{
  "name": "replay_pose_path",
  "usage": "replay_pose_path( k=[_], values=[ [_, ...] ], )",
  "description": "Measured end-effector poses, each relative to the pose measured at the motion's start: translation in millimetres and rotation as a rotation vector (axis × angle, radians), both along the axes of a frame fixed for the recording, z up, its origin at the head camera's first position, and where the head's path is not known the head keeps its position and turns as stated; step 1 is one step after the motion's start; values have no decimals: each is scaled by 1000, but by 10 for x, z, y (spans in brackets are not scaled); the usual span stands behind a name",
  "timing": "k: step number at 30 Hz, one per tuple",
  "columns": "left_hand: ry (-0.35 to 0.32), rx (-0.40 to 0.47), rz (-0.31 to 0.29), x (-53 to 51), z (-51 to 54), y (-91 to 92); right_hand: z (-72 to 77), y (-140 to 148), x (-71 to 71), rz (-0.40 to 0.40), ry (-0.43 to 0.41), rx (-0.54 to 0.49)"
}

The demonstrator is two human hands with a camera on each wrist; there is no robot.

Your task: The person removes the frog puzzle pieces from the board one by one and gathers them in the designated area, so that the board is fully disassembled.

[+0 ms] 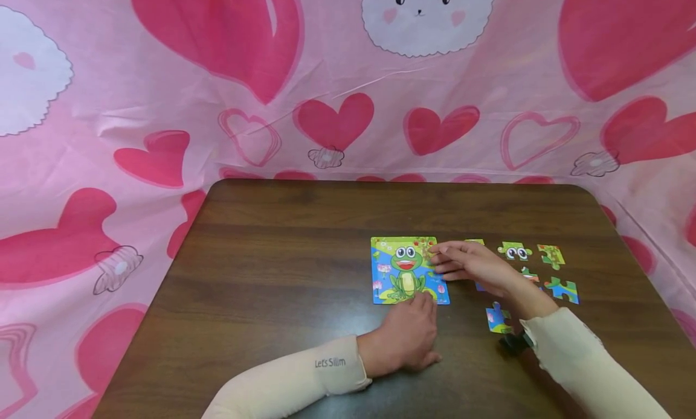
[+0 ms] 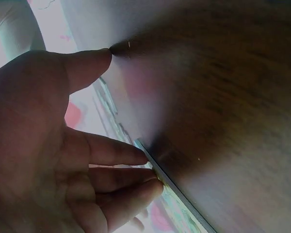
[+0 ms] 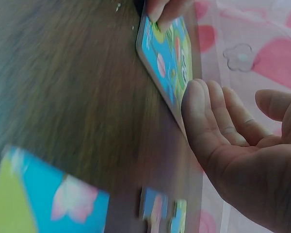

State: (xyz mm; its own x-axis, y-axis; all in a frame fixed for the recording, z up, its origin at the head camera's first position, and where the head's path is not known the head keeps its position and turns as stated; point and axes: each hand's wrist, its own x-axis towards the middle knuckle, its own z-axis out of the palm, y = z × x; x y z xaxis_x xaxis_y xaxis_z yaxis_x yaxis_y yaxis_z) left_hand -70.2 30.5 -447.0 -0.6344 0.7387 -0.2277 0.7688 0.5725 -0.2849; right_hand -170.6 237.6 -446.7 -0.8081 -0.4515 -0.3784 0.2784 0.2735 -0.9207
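Note:
A square frog puzzle board (image 1: pixel 407 271) lies flat on the brown table, showing a green frog on blue. The fingertips of my left hand (image 1: pixel 405 334) rest on its near edge, and the thumb is spread apart on the table. In the left wrist view those fingers (image 2: pixel 121 191) are nearly straight. My right hand (image 1: pixel 478 265) is at the board's right edge with its fingers extended, covering part of that side. The palm of the right hand (image 3: pixel 242 145) holds nothing in the right wrist view. Loose puzzle pieces lie to the right, some partly hidden by the right hand.
Among the loose pieces are one with eyes (image 1: pixel 515 251), a green corner piece (image 1: pixel 552 255), a blue-green piece (image 1: pixel 562 290) and a nearer blue one (image 1: pixel 497 318). Pink heart-patterned cloth (image 1: pixel 380 75) hangs behind the table (image 1: pixel 272 256). A dark object (image 1: pixel 513 343) is by the right cuff.

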Motion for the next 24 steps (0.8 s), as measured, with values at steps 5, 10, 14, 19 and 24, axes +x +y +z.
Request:
replay_pose_path(
  k=[5,10,14,19,24],
  values=[
    [-11,-24,7,7,-11,18,10,-173,-45,37,3,4],
    [8,-39,11,22,-25,30,23,-319,-75,72,5,23],
    [10,-27,7,27,-24,24,-1,-382,-88,97,-1,35],
    [-11,-18,6,19,-26,17,-9,-436,-87,108,-7,45],
    [-9,-19,3,14,-31,12,-7,-492,-88,121,6,89]
  ],
)
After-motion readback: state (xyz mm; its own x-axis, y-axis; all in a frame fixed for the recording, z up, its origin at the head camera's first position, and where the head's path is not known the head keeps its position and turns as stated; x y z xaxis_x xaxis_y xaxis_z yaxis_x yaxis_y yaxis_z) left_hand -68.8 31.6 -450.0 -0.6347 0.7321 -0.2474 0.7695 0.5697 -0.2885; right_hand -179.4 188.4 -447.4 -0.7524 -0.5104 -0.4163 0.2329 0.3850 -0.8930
